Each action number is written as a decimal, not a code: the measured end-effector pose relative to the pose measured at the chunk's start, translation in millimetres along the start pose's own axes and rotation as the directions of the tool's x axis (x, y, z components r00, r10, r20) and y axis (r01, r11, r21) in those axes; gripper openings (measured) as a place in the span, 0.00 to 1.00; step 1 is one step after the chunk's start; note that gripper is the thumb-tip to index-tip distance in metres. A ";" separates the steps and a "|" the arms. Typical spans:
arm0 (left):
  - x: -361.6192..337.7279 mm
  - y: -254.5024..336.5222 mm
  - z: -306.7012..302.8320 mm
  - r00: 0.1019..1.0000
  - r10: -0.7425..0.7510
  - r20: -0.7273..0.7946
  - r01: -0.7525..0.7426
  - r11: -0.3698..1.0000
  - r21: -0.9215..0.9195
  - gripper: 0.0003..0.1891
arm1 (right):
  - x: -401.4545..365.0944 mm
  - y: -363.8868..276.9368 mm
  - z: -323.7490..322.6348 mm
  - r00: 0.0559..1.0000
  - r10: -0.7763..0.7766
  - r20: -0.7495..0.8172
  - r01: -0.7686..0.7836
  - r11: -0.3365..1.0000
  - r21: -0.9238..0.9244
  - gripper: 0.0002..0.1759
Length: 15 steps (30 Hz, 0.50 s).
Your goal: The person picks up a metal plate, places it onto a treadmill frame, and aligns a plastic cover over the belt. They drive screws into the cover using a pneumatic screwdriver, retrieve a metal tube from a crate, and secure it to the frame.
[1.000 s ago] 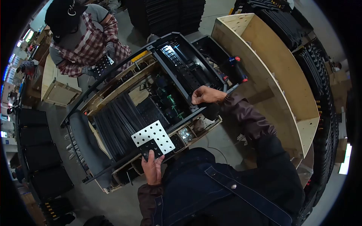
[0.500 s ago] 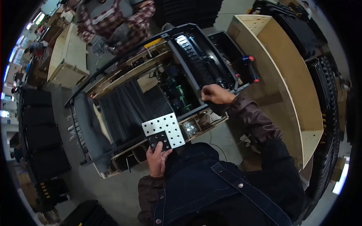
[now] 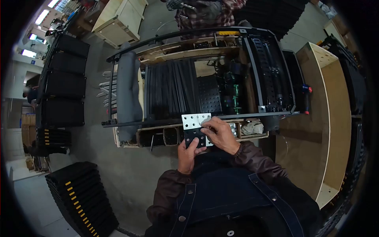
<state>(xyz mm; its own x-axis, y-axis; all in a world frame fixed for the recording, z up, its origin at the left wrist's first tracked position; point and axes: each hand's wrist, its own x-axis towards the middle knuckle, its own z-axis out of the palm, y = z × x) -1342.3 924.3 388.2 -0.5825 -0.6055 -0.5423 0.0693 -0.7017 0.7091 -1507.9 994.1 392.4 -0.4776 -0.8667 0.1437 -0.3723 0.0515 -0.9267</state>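
We held the black perforated plate (image 3: 190, 136) in our left hand (image 3: 188, 153), thumb pressed on its face, fingers curled in below. The white perforated plate (image 3: 191, 121) lay under it, both at the near side of the black frame (image 3: 254, 71). Our right hand (image 3: 222, 136) was half curled, fingertips at the white plate; whether they pinched it, we could not tell. Black strips (image 3: 169, 87) lay beyond; a wooden crate (image 3: 300, 146) stood right.
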 end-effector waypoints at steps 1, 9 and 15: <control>-3.2 1.2 -8.8 1.000 0.010 -0.010 -0.010 1.000 -0.003 0.10 | -0.5 1.6 8.4 1.000 0.008 0.026 -0.009 0.999 0.033 0.09; -12.8 13.8 -92.9 0.958 -0.287 0.002 0.269 0.896 -0.352 0.07 | 14.6 -11.1 67.9 0.895 -0.423 0.145 0.435 0.898 -0.069 0.07; -26.3 45.9 -134.8 0.978 -0.113 -0.172 0.077 0.975 -0.207 0.10 | 74.0 7.6 114.8 0.977 0.209 0.047 -0.214 0.949 0.231 0.06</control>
<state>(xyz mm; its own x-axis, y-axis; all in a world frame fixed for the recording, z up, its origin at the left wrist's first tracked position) -1214.6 857.4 374.3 -0.4382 -0.5776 -0.6888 0.1904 -0.8085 0.5568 -1454.7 873.4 356.1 -0.5070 -0.8591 -0.0694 -0.0669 0.1195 -0.9906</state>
